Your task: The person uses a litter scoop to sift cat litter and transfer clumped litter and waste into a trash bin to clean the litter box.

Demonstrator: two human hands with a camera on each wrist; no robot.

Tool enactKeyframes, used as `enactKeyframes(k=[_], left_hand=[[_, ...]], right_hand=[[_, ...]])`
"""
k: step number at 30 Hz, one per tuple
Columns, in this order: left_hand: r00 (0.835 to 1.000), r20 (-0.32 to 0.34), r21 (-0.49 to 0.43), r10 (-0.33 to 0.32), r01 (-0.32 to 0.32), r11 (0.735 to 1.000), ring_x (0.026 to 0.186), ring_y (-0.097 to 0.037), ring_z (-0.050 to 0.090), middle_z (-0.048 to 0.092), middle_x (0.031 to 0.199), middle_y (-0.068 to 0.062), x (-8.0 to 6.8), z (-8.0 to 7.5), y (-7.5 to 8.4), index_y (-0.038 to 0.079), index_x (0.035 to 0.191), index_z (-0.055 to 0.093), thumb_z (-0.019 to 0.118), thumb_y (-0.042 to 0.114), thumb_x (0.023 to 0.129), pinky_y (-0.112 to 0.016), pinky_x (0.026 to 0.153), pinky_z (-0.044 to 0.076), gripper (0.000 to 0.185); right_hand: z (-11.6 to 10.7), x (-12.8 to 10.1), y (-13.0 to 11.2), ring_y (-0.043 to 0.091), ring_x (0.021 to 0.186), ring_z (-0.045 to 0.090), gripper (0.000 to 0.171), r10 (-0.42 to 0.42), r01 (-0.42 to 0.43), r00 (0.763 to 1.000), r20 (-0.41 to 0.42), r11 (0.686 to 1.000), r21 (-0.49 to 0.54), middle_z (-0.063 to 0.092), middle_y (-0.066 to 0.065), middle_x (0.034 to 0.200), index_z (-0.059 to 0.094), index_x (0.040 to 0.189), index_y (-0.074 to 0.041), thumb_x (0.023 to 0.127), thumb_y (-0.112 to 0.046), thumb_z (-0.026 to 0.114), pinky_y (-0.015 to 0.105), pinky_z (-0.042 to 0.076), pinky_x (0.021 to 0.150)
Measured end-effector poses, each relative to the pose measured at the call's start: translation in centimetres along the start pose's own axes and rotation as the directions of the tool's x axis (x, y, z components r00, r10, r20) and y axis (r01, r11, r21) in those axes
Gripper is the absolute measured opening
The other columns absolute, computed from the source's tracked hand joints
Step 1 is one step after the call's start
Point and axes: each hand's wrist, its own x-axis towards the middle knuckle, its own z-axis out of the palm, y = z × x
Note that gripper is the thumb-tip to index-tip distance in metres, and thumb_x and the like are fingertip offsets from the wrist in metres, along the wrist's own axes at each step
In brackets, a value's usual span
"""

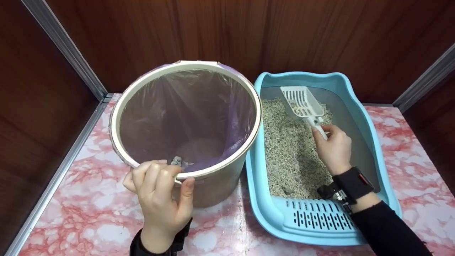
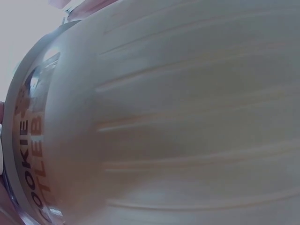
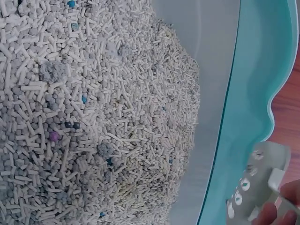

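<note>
The left hand (image 1: 160, 192) is gripping the near rim of the cream bin (image 1: 185, 117), fingers curled over the edge and thumb pressed against the outer wall. The bin is standing upright on the pink marbled table (image 1: 89, 206), lined with a purple bag (image 1: 227, 117); a small grey clump (image 1: 176, 161) is lying at the bottom of the liner, just beyond the fingertips. In the left wrist view the bin's pale wall (image 2: 178, 117) is filling nearly the whole frame, with dark lettering running along its edge — too close and cut off to read in full.

The right hand (image 1: 332, 147) is holding the white slotted scoop (image 1: 302, 103) by its handle, fingers wrapped around it, the scoop head tilted up over the far end of the litter (image 1: 288, 149). What the scoop is carrying looks like a few grains, though it is hard to be sure. The litter is sitting in the blue litter tray (image 1: 369, 117), which is just beside the bin on the table — pellets mixed with grey lumps and a few coloured beads, as the right wrist view (image 3: 93, 117) is showing.
</note>
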Motion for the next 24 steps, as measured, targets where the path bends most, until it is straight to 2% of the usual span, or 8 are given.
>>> enactKeyframes(k=[7,11,19,24], left_hand=[[1.000,-0.018,-0.007,0.004,-0.004,1.000,0.083,-0.031,0.046,0.051,0.067,-0.008,0.00,0.04,-0.01,0.004,0.078,0.060,0.051,0.047,0.101,-0.042,0.091,0.019,0.050],[1.000,-0.017,-0.018,0.001,-0.001,1.000,0.082,-0.030,0.045,0.051,0.069,-0.008,-0.07,0.00,-0.05,0.003,0.080,0.059,0.051,0.047,0.100,-0.043,0.090,0.019,0.048],[1.000,0.005,-0.008,-0.017,0.017,1.000,0.082,-0.030,0.044,0.051,0.070,-0.009,-0.15,-0.24,-0.13,0.001,0.083,0.055,0.051,0.047,0.100,-0.044,0.087,0.019,0.050],[1.000,0.020,0.005,-0.022,0.022,1.000,0.082,-0.030,0.045,0.049,0.068,-0.008,-0.12,-0.36,-0.08,0.002,0.080,0.054,0.050,0.048,0.101,-0.045,0.086,0.019,0.051]], right_hand=[[-0.05,-0.06,-0.21,0.005,0.043,0.039,0.037,-0.022,0.023,1.000,0.020,0.999,-0.026,0.060,0.005,0.066,0.069,0.111,-0.001,0.102,-0.033,0.053,0.027,0.030,0.047],[-0.09,-0.05,-0.15,0.004,0.043,0.039,0.035,-0.037,0.038,0.999,0.006,0.999,-0.035,0.060,0.006,0.065,0.070,0.110,0.000,0.101,-0.031,0.055,0.027,0.030,0.047],[-0.04,-0.08,-0.05,-0.002,0.050,0.043,0.032,-0.052,0.051,0.998,-0.025,0.998,-0.029,0.071,0.022,0.087,0.068,0.113,0.001,0.096,-0.025,0.064,0.021,0.035,0.054],[0.01,-0.24,0.06,-0.002,0.050,0.041,0.030,-0.051,0.049,0.998,-0.046,0.998,-0.029,0.069,0.020,0.084,0.068,0.114,0.001,0.093,-0.020,0.068,0.021,0.033,0.055]])
